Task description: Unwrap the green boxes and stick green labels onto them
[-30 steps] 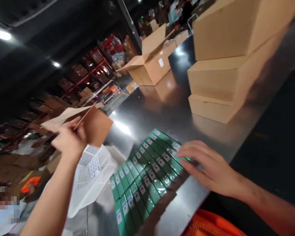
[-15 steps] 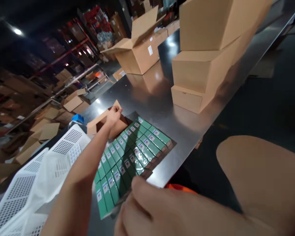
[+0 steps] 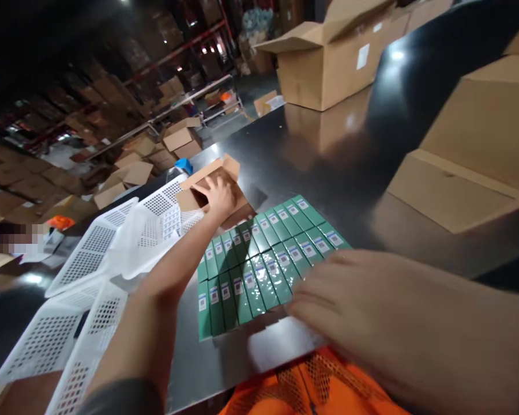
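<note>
Green slim boxes [image 3: 270, 291], labelled, two rows laid edge to edge on the steel table [image 3: 324, 178]: glossy, so probably slippery; each likely light and fairly stiff, best gripped by its narrow sides. Right hand [image 3: 341, 294]: at their near right corner, blurred, fingers close together; whether it grips or touches, I cannot tell from here. Small open carton [image 3: 242, 210]: just beyond the far row; thin cardboard, likely light, flaps apt to bend, walls the firmer hold. Left hand [image 3: 220, 196]: at its mouth, fingers spread. Beside these: white perforated baskets [image 3: 86, 248]. Farther off: large open carton [image 3: 303, 78].
</note>
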`<action>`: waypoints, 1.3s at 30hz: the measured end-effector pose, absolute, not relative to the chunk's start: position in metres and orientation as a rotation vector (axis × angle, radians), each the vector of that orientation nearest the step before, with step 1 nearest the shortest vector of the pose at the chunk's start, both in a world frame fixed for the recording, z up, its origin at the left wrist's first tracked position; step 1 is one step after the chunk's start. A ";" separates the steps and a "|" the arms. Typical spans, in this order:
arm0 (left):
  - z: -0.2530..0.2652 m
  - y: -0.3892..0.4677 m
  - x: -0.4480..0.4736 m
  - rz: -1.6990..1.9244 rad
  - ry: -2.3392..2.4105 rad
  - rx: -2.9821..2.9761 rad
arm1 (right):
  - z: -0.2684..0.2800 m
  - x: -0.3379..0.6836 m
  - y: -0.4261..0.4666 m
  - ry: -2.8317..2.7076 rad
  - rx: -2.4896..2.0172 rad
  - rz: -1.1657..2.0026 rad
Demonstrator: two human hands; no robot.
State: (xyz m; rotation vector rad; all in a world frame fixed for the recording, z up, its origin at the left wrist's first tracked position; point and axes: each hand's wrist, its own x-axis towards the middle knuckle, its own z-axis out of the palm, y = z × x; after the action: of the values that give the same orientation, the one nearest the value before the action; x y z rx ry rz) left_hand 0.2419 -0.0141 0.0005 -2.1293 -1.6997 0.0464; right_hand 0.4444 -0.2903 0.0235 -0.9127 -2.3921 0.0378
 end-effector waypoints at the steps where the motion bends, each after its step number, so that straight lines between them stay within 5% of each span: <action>1: -0.002 -0.014 0.242 0.015 -1.674 -2.149 | 0.029 0.444 -0.262 -2.464 -0.867 0.055; 10: -0.026 -0.018 0.247 -0.022 -1.285 -2.652 | 0.010 0.393 0.002 -2.349 -1.201 -0.012; 20: -0.042 -0.002 0.238 -0.251 -1.161 -2.772 | 0.005 0.376 0.109 -2.652 -1.831 0.332; 24: -0.032 -0.011 0.234 -0.351 -1.099 -2.798 | 0.011 0.374 0.100 -2.611 -1.879 0.202; 28: -0.006 -0.063 0.188 -0.672 -1.019 -2.703 | 0.019 0.400 0.039 -2.387 -1.464 -0.096; 32: 0.001 -0.141 0.098 -0.987 -1.683 -2.258 | -0.001 0.470 -0.056 -2.037 -1.345 -0.144; 35: -0.022 -0.191 0.040 -0.760 -2.422 -1.952 | -0.047 0.525 -0.115 -1.782 -1.855 0.140; 39: -0.067 -0.223 0.026 -0.607 -2.986 -1.943 | -0.104 0.546 -0.157 -1.752 -2.152 0.956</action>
State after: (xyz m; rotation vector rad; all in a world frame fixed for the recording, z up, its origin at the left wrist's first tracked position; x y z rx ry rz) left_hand 0.0259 -0.2235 -0.0674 -1.9432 -2.9864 -0.6074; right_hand 0.5456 -0.1574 -0.1043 -2.1519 -1.7520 0.9558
